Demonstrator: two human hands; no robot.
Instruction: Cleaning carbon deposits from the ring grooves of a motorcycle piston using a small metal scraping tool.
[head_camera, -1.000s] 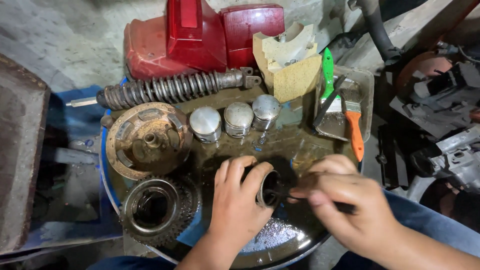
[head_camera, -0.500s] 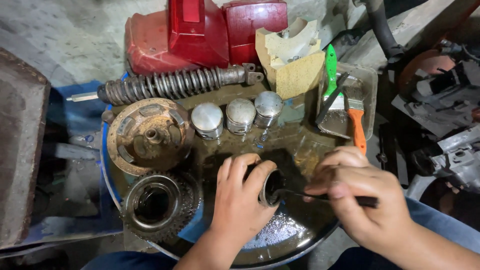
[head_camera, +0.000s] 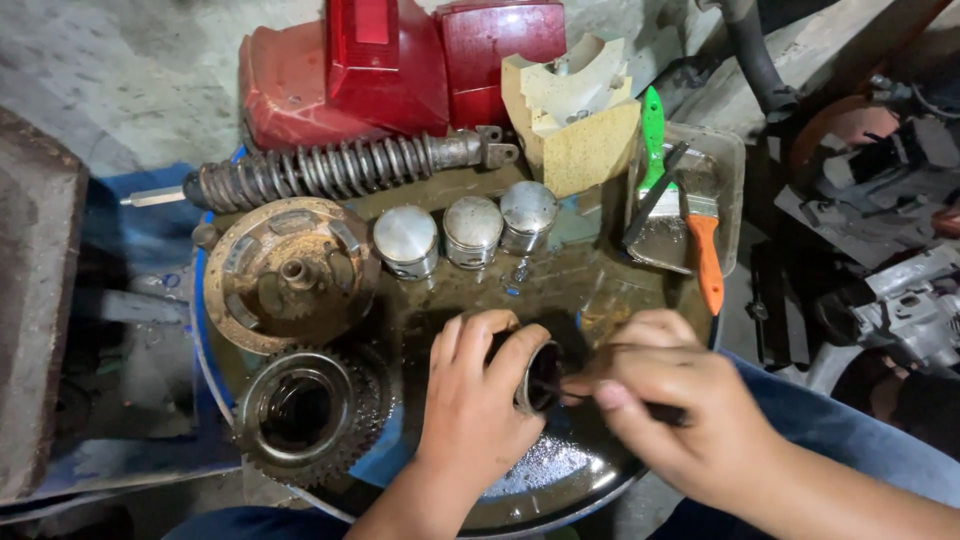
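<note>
My left hand (head_camera: 480, 395) wraps around a small dark metal cylinder (head_camera: 540, 378), a piston lying on its side with its open end facing right. My right hand (head_camera: 670, 410) pinches a thin dark tool (head_camera: 600, 395) whose tip pokes into that open end. Both hands work over an oily round drum lid (head_camera: 560, 290). Three more silver pistons (head_camera: 470, 232) stand upright in a row just beyond my hands.
A rusty clutch plate (head_camera: 285, 275) and a toothed gear (head_camera: 305, 410) lie at left. A coil-spring shock absorber (head_camera: 330, 170) lies across the back, red plastic body parts (head_camera: 400, 70) behind it. A tray (head_camera: 730, 160) with green- and orange-handled brushes (head_camera: 705, 255) sits at right; engine parts (head_camera: 900, 300) beyond.
My right hand has shifted slightly left, pushing the thin tool further into the piston's open end. My left hand keeps its grip in place.
</note>
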